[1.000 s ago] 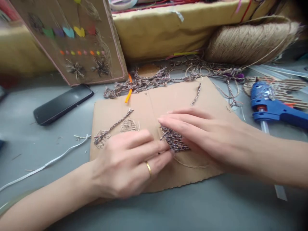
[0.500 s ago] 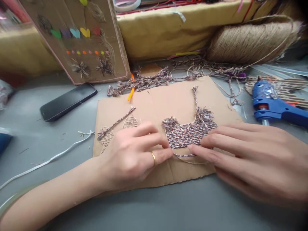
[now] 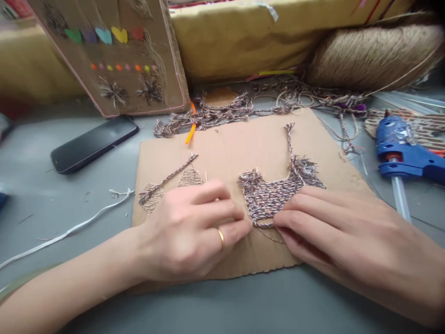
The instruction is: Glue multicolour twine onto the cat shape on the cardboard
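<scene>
Between and just beyond the hands (image 3: 191, 227), speckled cord patch (image 3: 269, 197), on cardboard (image 3: 250, 150)

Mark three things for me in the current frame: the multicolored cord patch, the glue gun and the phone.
Multicolored cord patch (image 3: 267, 197): head view, on its rows.
Glue gun (image 3: 408, 153): head view, blue body.
Phone (image 3: 94, 144): head view, dark upper face.

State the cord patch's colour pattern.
The cord patch is mottled, with dark purplish and pale flecks in close-laid rows; it shows best in the head view.
</scene>
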### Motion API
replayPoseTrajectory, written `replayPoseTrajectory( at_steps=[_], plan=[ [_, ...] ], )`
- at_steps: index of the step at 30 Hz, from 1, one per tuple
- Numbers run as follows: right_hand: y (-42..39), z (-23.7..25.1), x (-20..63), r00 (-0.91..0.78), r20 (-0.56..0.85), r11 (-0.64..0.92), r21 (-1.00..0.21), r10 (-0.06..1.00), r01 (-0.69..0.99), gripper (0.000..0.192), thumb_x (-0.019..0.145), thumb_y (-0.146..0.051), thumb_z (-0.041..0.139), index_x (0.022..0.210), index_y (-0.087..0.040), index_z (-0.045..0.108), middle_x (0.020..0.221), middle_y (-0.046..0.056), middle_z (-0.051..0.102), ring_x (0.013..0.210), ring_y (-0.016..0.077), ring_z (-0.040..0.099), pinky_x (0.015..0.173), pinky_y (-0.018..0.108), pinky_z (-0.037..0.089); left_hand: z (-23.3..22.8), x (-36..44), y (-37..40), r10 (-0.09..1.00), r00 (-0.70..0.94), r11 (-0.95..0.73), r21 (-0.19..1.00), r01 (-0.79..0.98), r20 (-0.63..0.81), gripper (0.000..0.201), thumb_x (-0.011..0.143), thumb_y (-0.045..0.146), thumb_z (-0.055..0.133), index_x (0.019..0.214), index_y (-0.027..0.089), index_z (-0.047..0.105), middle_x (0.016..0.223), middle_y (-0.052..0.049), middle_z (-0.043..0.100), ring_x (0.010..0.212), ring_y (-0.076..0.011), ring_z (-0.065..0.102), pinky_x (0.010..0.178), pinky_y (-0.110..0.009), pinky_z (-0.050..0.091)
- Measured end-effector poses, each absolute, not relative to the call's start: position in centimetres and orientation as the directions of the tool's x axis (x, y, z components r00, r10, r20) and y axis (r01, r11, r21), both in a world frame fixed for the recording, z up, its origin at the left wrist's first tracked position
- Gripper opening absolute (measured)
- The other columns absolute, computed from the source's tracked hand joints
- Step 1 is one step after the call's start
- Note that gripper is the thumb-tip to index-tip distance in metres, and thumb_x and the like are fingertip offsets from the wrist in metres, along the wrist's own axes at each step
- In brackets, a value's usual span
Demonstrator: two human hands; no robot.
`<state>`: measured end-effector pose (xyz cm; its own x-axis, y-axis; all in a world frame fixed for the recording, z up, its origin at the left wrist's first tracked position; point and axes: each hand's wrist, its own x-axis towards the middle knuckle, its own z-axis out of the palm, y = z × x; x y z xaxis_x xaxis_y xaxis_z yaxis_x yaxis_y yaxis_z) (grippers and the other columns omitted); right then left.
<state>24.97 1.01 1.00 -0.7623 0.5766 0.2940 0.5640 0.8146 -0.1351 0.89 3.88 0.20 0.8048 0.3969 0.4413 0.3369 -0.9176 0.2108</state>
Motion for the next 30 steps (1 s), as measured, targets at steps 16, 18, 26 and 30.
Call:
replayPoseTrajectory(
  at_steps=[16, 18, 26, 30],
  plan=[
    [1.2, 0.3, 25.5, -0.788, 0.309, 0.838, -0.057, 0.532, 0.543, 0.023, 0.091, -0.014, 0.039, 0.097, -0.015, 0.062, 0.088, 0.007, 0.063, 0.079, 0.0189, 0.054, 0.060, 0.032, 0.038, -0.7, 0.8, 2.8, 0.279, 0.862, -0.952, 0.009, 0.305, 0.423, 0.027, 0.093, 0.013, 0.037, 0.084, 0.015, 0.062, 0.083, -0.005, 0.066, 0.073, -0.0171, 0.057, 0.055, -0.034, 0.041],
    [1.3, 0.3, 25.6, -0.792, 0.296, 0.838, -0.066, 0.535, 0.541, 0.027, 0.092, -0.013, 0.037, 0.101, -0.015, 0.062, 0.088, 0.006, 0.063, 0.078, 0.0177, 0.055, 0.060, 0.031, 0.038, -0.7, 0.7, 2.9, 0.287, 0.857, -0.950, 0.009, 0.314, 0.427, 0.027, 0.093, 0.012, 0.037, 0.087, 0.014, 0.064, 0.081, -0.004, 0.066, 0.072, -0.0168, 0.057, 0.058, -0.034, 0.043],
    [1.4, 0.4, 26.1, -0.821, 0.322, 0.877, -0.076, 0.472, 0.474, 0.026, 0.089, -0.014, 0.041, 0.108, -0.014, 0.060, 0.090, 0.008, 0.065, 0.087, 0.0217, 0.054, 0.060, 0.034, 0.039, -0.6, 0.1, 2.6, 0.265, 0.893, -0.950, -0.057, 0.306, 0.365, 0.029, 0.090, 0.009, 0.039, 0.101, 0.013, 0.065, 0.083, -0.002, 0.065, 0.070, -0.0155, 0.056, 0.061, -0.034, 0.046],
    [1.4, 0.5, 26.3, -0.834, 0.324, 0.891, -0.078, 0.446, 0.447, 0.030, 0.089, -0.012, 0.039, 0.112, -0.013, 0.059, 0.089, 0.006, 0.066, 0.088, 0.0211, 0.053, 0.068, 0.036, 0.041, -0.7, 0.1, 2.4, 0.305, 0.886, -0.946, 0.005, 0.324, 0.349, 0.037, 0.091, 0.009, 0.030, 0.111, 0.009, 0.061, 0.086, -0.003, 0.065, 0.073, -0.0170, 0.055, 0.065, -0.036, 0.045]
  ],
)
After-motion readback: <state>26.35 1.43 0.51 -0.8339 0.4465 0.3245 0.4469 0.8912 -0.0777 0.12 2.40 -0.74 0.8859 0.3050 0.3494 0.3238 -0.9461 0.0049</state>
